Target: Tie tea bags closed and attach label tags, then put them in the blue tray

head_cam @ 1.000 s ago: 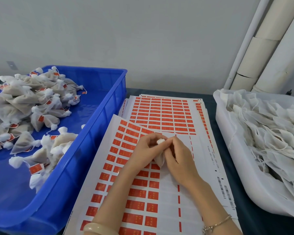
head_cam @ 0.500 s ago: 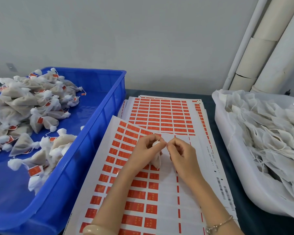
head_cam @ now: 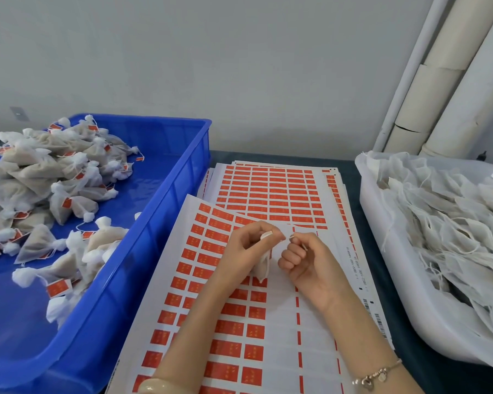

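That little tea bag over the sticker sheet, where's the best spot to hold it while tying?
At its gathered neck, from above, as the left hand pinches it: the tea bag narrows there and its filled body hangs below, so contents likely stay in. The right hand pinches the string beside it.

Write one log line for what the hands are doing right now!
step: tying bag | left hand: grips tea bag | right hand: pinches string | blue tray: tagged bags inside

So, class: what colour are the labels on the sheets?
Orange-red labels, clearest in the head view.
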Tool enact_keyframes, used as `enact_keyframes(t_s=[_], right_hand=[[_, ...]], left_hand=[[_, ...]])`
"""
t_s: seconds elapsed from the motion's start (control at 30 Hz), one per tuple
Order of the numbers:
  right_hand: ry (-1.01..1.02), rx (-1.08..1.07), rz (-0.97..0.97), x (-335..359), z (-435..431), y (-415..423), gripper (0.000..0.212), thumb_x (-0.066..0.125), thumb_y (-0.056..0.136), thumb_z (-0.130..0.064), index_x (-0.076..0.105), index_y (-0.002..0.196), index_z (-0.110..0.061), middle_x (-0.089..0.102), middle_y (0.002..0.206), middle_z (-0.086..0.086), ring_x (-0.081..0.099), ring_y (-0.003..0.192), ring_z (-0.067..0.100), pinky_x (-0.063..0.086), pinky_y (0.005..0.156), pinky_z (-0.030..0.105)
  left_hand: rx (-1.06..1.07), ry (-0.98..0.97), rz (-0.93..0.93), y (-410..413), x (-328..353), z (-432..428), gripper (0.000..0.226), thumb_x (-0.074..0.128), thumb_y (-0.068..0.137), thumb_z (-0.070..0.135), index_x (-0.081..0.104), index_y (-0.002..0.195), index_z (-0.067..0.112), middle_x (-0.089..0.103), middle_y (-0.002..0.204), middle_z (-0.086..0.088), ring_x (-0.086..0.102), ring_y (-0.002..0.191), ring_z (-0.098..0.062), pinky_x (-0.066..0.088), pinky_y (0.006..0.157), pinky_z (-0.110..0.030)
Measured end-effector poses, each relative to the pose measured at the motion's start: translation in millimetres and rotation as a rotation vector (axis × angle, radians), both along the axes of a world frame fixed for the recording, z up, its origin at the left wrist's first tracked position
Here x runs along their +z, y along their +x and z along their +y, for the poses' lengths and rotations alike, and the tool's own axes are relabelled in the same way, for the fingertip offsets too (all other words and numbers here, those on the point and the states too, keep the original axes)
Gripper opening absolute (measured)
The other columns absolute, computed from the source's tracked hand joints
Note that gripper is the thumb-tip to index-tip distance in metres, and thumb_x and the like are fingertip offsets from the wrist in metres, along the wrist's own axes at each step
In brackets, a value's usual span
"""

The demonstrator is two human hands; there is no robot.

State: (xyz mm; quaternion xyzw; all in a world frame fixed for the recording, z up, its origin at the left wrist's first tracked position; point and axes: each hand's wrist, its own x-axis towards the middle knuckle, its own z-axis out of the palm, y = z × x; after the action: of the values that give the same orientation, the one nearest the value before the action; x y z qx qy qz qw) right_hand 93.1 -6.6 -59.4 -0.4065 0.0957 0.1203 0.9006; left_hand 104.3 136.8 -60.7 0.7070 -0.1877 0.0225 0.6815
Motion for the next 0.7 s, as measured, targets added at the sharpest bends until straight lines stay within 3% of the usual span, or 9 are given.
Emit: enact_keyframes(t_s=[0.1,0.2,0.3,0.43,0.53,0.6,0.7], right_hand=[[0.109,-0.003,0.019,-1,0,0,0.032,0.050,0.092,-0.012,0.049,0.060,-0.010,0.025,0.056,0.002,0.028,0.048,0.012,0.038,0.045,0.024],[0.237,0.003,0.051,-1,-1,0,0.027,0.053,0.087,-0.010,0.050,0.060,-0.010,0.029,0.053,-0.001,0.030,0.044,0.011,0.037,0.044,0.023],[0.370,0.009,0.071,0,-1,0,0.023,0.055,0.082,-0.008,0.051,0.060,-0.009,0.032,0.051,-0.003,0.033,0.042,0.009,0.037,0.043,0.022],[0.523,0.000,0.107,1,-3,-2,0.023,0.051,0.085,-0.007,0.049,0.062,-0.010,0.031,0.051,-0.004,0.033,0.042,0.009,0.037,0.041,0.022],[0.567,-0.014,0.125,4,-5,-3,0.024,0.051,0.084,-0.006,0.048,0.061,-0.009,0.031,0.051,-0.004,0.032,0.042,0.009,0.037,0.041,0.022],[0.577,-0.023,0.140,4,-7,-3,0.024,0.052,0.082,-0.005,0.048,0.059,-0.009,0.031,0.050,-0.004,0.032,0.041,0.008,0.036,0.041,0.022],[0.588,-0.038,0.159,1,-9,-2,0.023,0.052,0.082,-0.005,0.049,0.059,-0.009,0.031,0.051,-0.004,0.032,0.042,0.007,0.036,0.041,0.021]], left_hand=[[0.025,0.085,0.002,2,-6,-1,0.010,0.062,0.092,0.015,0.072,0.095,0.015,0.068,0.078,0.009,0.062,0.074,-0.002,0.049,0.068,-0.016],[0.087,0.120,0.016,3,-10,-2,0.011,0.062,0.092,0.020,0.070,0.084,0.018,0.064,0.075,-0.003,0.057,0.069,-0.012,0.048,0.067,-0.017],[0.130,0.123,0.000,4,-12,-1,0.016,0.060,0.092,0.021,0.069,0.080,0.024,0.065,0.077,0.000,0.059,0.073,-0.015,0.048,0.068,-0.015],[0.132,0.114,0.003,5,-14,-3,0.014,0.063,0.091,0.022,0.069,0.081,0.013,0.063,0.073,-0.002,0.056,0.067,-0.010,0.047,0.066,-0.015],[0.144,0.090,-0.003,4,-12,-4,0.027,0.066,0.086,0.037,0.070,0.082,0.010,0.063,0.072,-0.005,0.057,0.068,-0.017,0.047,0.066,-0.015],[0.139,0.071,-0.003,2,-9,-5,0.029,0.066,0.084,0.047,0.071,0.078,0.019,0.065,0.072,-0.001,0.059,0.070,-0.014,0.047,0.068,-0.015],[0.122,0.053,0.020,0,-7,-4,0.024,0.053,0.085,0.041,0.069,0.077,0.025,0.067,0.079,0.003,0.060,0.079,-0.013,0.045,0.073,-0.012]])
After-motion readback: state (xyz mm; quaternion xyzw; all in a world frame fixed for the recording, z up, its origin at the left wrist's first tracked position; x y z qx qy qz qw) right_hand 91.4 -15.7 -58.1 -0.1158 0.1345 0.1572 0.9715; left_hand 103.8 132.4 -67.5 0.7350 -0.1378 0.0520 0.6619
